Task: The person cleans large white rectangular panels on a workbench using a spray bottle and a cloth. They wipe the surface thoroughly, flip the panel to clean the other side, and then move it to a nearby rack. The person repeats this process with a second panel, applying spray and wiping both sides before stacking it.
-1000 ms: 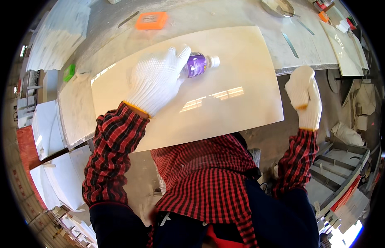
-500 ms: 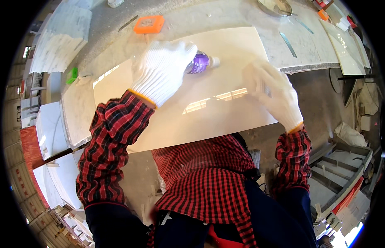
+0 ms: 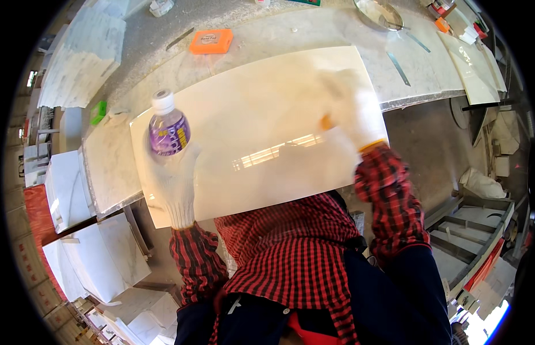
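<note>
My left hand (image 3: 174, 175), in a white knit glove, is wrapped round the lower part of a plastic bottle (image 3: 169, 132). The bottle has a purple label and a white cap and stands upright above the left part of a glossy cream slab (image 3: 244, 190). Over the slab's right part is my right hand (image 3: 359, 115), gloved too and smeared by motion. Its fingers do not show clearly, and a small orange-brown patch is visible beside it. Whether that hand holds anything cannot be made out.
The slab lies on a dusty stone-topped bench (image 3: 112, 178). Beyond it sit an orange box (image 3: 211, 41), a metal bowl (image 3: 379, 14) and a steel ruler (image 3: 398, 68). A green block (image 3: 98, 112) is at the left, near stacked stone pieces (image 3: 83, 54). A wooden frame (image 3: 471, 244) stands at lower right.
My left hand has drawn back toward the left with the bottle, which went from tipped sideways to upright. My right hand has shifted slightly left over the slab.
</note>
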Available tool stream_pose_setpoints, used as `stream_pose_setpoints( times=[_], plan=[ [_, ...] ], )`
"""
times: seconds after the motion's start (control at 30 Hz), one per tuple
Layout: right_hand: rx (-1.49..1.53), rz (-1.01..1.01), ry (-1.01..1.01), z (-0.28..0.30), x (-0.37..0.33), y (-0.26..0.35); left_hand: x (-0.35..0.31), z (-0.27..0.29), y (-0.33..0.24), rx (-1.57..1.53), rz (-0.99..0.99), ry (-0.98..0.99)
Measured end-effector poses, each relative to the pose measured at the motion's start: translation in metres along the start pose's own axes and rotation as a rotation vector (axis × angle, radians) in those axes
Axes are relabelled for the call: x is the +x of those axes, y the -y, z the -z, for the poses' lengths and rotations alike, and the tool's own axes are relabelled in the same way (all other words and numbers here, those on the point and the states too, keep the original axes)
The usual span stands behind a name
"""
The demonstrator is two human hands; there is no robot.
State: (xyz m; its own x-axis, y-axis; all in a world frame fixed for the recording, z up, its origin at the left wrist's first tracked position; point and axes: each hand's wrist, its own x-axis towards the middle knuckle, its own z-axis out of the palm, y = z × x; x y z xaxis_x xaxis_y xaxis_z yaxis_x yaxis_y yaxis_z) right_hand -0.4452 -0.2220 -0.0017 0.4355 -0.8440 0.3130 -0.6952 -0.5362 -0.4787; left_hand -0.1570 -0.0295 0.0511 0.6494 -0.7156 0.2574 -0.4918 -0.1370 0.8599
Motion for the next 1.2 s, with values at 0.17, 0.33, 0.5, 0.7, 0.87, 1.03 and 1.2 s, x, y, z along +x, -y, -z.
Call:
stream_pose_setpoints(
  times=[0.17,0.33,0.5,0.7,0.87,1.03,1.2],
  plan=[
    [-0.325,-0.053,0.180,-0.031,0.027,0.001,-0.010,0.017,-0.003,0.190,0.146,-0.045],
    [-0.414,-0.121,0.216,-0.031,0.042,-0.026,-0.007,0.018,-0.002,-0.024,0.157,-0.047],
    [-0.461,0.163,0.153,-0.048,0.001,0.010,-0.010,0.009,0.008,-0.113,0.111,-0.082],
    [-0.396,-0.119,0.275,-0.067,0.047,-0.075,0.000,-0.011,0.003,-0.131,0.049,-0.030],
    [-0.241,0.229,0.254,-0.091,0.026,0.066,0.018,-0.028,-0.011,-0.156,0.088,-0.003],
    [-0.108,0.042,0.044,-0.050,0.086,-0.013,0.055,-0.057,-0.016,-0.353,0.014,0.120],
    [-0.256,-0.148,-0.119,-0.025,0.088,-0.078,0.081,-0.096,-0.036,-0.548,-0.019,0.124]
  ],
)
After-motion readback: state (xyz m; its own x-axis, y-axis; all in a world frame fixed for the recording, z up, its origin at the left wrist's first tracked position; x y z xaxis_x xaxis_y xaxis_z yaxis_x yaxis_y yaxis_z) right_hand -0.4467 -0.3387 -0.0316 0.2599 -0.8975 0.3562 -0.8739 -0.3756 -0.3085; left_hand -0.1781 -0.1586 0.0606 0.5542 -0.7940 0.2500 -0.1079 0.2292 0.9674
